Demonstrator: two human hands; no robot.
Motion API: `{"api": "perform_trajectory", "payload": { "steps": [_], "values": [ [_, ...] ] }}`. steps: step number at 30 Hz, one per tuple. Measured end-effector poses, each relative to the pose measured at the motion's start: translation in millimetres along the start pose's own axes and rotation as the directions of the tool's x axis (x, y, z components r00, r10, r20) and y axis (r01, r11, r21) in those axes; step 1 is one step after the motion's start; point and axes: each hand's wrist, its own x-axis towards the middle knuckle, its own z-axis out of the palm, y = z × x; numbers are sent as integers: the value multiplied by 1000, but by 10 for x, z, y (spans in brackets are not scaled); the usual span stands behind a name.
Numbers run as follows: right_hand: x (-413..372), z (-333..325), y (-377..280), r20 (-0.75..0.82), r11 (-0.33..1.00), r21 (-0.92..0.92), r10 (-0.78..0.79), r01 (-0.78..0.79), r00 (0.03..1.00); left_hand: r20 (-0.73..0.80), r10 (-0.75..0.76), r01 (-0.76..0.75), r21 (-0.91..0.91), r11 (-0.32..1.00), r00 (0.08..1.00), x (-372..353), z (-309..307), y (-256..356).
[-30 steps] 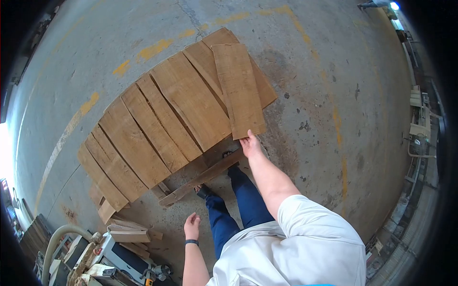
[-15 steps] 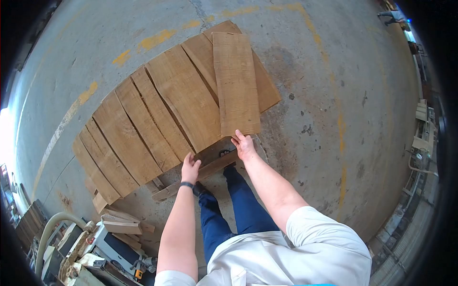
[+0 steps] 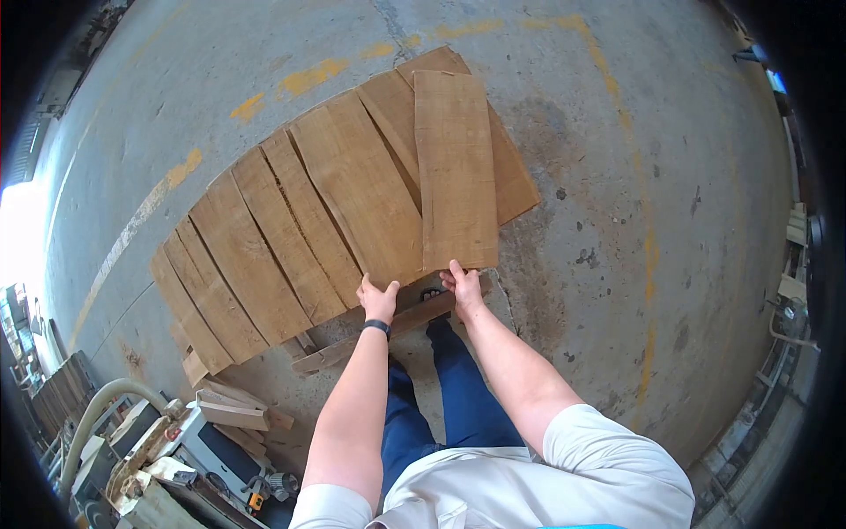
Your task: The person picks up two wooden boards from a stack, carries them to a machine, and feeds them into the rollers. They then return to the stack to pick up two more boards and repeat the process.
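A row of rough brown wooden boards (image 3: 348, 172) lies side by side in front of me, fanned out and resting on a low wooden support. One loose board (image 3: 456, 167) lies on top at the right end, overlapping a slanted board (image 3: 515, 181) beneath it. My right hand (image 3: 464, 288) grips the near end of this loose board, thumb on top and the other fingers partly hidden under the edge. Just to its left, my left hand (image 3: 379, 300) touches the near edge of a wide board, its thumb and fingers apart.
Under the boards' near edge runs a wooden beam (image 3: 379, 331), close to my feet. A machine with a hose (image 3: 198, 450) stands at lower left beside offcuts (image 3: 233, 407). The concrete floor (image 3: 599, 309) carries worn yellow lines. More timber lies along the right side.
The view has shifted, so the boards appear slightly lower and farther right. My left hand has come nearer my right hand along the edge. My right hand keeps hold of the loose board.
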Motion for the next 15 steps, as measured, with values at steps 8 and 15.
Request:
{"api": "perform_trajectory", "payload": {
  "steps": [8, 15],
  "values": [
    [-310, -712, 397, 49, 892, 350, 289, -287, 956, 85, -496, 422, -661, 621, 864, -535, 271, -609],
    [-482, -943, 159, 16, 776, 591, 262, -221, 965, 694, -237, 658, -720, -220, 680, -328, 293, -963]
  ]
}}
